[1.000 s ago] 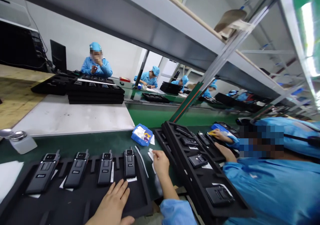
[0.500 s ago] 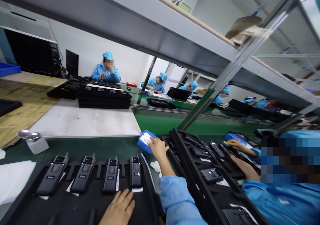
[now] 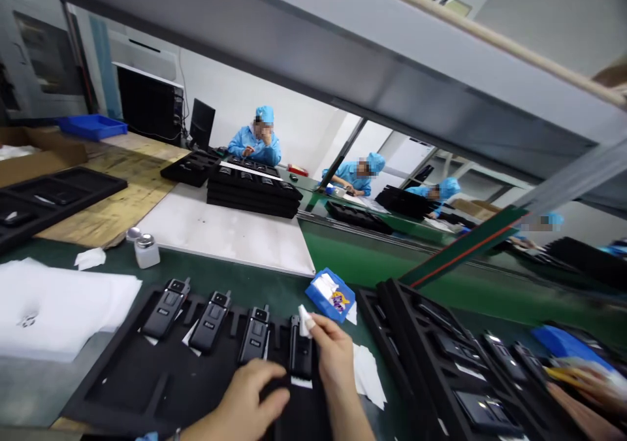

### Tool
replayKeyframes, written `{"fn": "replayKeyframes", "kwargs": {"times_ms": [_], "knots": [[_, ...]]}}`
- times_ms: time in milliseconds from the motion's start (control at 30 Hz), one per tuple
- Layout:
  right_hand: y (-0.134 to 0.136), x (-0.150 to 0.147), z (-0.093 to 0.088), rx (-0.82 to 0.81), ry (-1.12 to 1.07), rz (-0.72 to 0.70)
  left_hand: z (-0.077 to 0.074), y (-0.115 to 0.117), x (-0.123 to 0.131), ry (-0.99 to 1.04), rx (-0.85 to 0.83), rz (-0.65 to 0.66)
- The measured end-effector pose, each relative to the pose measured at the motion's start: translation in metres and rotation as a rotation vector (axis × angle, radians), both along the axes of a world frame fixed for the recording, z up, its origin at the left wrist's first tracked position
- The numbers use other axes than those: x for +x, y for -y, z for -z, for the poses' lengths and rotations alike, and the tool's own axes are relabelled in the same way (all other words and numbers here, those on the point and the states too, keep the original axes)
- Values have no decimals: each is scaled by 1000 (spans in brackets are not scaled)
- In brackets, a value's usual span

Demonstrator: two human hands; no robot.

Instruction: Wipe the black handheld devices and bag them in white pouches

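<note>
My right hand (image 3: 337, 356) pinches a small folded white piece of paper or cloth (image 3: 304, 321) over the top of the rightmost walkie-talkie (image 3: 300, 355), partly covering it. My left hand (image 3: 252, 392) hovers low over the tray with thumb and fingers apart, holding nothing, near the bottom of another walkie-talkie (image 3: 256, 338). Two more walkie-talkies, one in the middle (image 3: 210, 322) and one at the far left (image 3: 166, 310), lie in the same black foam tray (image 3: 127, 385). White slips stick out from under them.
A blue box (image 3: 321, 304) with white pieces stands behind my right hand. White sheets (image 3: 53, 310) and a dispenser bottle (image 3: 147, 251) are at left. To the right, stacked foam trays (image 3: 392, 297) hold more devices beside a co-worker's hand (image 3: 588, 389). A shelf (image 3: 343, 55) hangs overhead.
My right hand has come from the blue box to the rightmost walkie-talkie, now with the white piece in it. My left hand has lifted and curled. The view has swung left.
</note>
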State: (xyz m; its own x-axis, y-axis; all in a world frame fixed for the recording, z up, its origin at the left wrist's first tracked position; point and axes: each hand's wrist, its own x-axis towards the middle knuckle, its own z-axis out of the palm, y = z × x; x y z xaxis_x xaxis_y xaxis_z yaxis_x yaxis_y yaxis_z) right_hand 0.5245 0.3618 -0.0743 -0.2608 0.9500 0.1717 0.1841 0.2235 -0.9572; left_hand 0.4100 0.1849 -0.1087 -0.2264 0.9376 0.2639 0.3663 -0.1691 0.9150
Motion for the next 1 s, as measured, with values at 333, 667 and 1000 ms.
{"fn": "replayKeyframes", "kwargs": {"times_ms": [333,667,1000], "knots": [[136,-67,-11,-146,-252,-342,-60,48,-60,797,-45,-295],[178,-83,-12,-556,-331,-620,-69,103,-88,905,-130,-281],[201,-85,-3,-655,-282,-550,-58,122,-77,826,-68,-276]]}}
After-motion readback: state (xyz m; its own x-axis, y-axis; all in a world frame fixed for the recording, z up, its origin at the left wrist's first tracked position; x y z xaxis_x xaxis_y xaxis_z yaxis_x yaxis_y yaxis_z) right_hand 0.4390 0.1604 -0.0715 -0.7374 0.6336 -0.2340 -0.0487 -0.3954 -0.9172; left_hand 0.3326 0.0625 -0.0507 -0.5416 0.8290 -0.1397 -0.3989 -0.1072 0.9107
